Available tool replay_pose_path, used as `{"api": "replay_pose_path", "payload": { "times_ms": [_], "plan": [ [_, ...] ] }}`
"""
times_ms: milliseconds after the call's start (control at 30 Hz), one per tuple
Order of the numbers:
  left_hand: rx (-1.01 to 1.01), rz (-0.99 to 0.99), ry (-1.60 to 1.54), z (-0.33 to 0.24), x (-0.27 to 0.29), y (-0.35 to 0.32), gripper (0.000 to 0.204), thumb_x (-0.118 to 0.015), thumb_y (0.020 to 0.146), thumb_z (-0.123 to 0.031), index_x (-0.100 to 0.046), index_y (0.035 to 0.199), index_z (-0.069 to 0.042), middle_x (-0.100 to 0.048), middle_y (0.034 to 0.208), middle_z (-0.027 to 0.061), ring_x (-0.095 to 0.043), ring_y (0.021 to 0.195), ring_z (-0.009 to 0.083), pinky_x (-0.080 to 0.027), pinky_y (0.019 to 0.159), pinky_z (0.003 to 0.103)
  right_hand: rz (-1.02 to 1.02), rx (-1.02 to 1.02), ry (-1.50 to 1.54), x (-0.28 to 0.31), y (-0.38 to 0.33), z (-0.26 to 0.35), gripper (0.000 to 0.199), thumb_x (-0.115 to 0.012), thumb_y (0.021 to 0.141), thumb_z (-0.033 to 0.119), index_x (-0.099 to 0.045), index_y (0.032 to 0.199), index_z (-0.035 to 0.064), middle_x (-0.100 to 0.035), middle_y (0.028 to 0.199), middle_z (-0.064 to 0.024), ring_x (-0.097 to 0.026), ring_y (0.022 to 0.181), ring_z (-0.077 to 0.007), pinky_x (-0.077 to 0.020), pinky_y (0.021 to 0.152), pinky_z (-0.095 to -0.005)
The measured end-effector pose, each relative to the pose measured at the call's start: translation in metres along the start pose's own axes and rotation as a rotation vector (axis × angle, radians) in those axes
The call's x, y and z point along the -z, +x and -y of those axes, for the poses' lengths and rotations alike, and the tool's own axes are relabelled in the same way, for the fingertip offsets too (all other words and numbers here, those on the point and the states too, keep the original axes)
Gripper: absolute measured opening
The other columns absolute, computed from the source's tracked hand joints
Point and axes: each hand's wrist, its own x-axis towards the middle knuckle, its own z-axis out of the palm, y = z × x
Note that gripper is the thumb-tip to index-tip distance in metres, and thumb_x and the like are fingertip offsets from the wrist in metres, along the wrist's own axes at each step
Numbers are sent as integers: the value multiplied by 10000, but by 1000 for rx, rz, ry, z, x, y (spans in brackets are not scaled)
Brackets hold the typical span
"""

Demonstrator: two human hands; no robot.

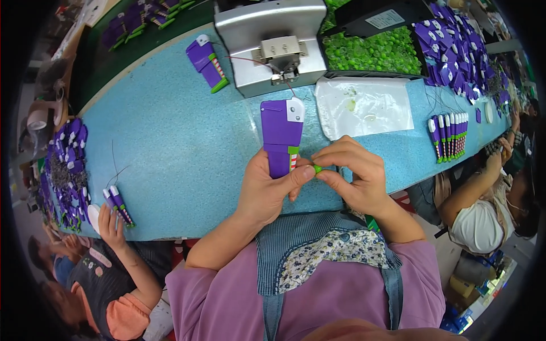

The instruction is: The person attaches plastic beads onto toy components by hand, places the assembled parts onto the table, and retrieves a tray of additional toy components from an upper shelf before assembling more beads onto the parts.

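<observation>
My left hand [259,193] is closed around the lower end of a purple plastic toy part [282,129], shaped like a leg. It has a white rounded end piece, a green band and a red-and-white striped strip. A thin wire runs from its white end toward the metal machine. Between thumb and fingers, my right hand [362,170] pinches a small green plastic piece [318,169], with my left thumb tip close against it. Whether the green piece touches the purple part is hidden by my fingers. A similar purple part [209,63] with a green end lies beside the machine.
Ahead stands a silver metal machine [273,37]. To its right are a black bin of green pieces [372,54], a flat white plastic bag [364,108], heaped purple parts [452,48] and several parts in a row [449,136]. Co-workers sit on both sides, one co-worker's hand [110,227] at left.
</observation>
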Motion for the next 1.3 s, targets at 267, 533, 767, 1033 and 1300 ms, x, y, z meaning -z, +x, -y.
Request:
{"api": "replay_pose_path", "payload": {
  "times_ms": [267, 533, 767, 1033, 1300],
  "plan": [
    [-130, 37, 142, 5, -5, 8, 235, -447, 1000, -182, -464, 1159, -11, -585, 1004, 106, -571, 809, 129, -498, 666, 278, -140, -69, -519, 52, 0, -30, 162, -709, 696, 9, -644, 842, 37, -651, 878, -66, -577, 819, -252, -452, 731, -360],
    [-196, 192, 255, 17, 8, 10, 270, -414, 971, -161, -422, 1196, -12, -563, 1010, 130, -568, 797, 189, -495, 663, 329, -121, -44, -894, 69, -4, -57, 166, -720, 668, 39, -647, 815, 63, -624, 882, -17, -527, 835, -237, -387, 755, -359],
    [-413, 37, 225, 25, -11, 10, 310, -612, 865, 74, -512, 1153, 12, -639, 1024, 94, -623, 930, 129, -498, 794, 258, -186, -211, -191, 59, -11, -31, 167, -727, 725, 43, -679, 885, 47, -641, 923, -43, -545, 897, -198, -402, 827, -303],
    [-471, 46, 303, 19, -21, -1, 215, -631, 856, 64, -562, 1059, 46, -659, 996, 114, -650, 929, 164, -527, 816, 283, -78, -271, 303, 32, -16, -8, 150, -725, 749, 17, -688, 895, 22, -642, 950, -78, -535, 919, -188, -405, 842, -302],
    [-498, 11, 362, 25, -22, 2, 235, -648, 834, 78, -563, 1053, 56, -658, 996, 116, -653, 913, 165, -548, 800, 294, -34, -253, 149, 26, -21, -12, 131, -755, 717, 35, -688, 829, 44, -650, 862, -56, -562, 819, -178, -436, 749, -284]
  ]
}}
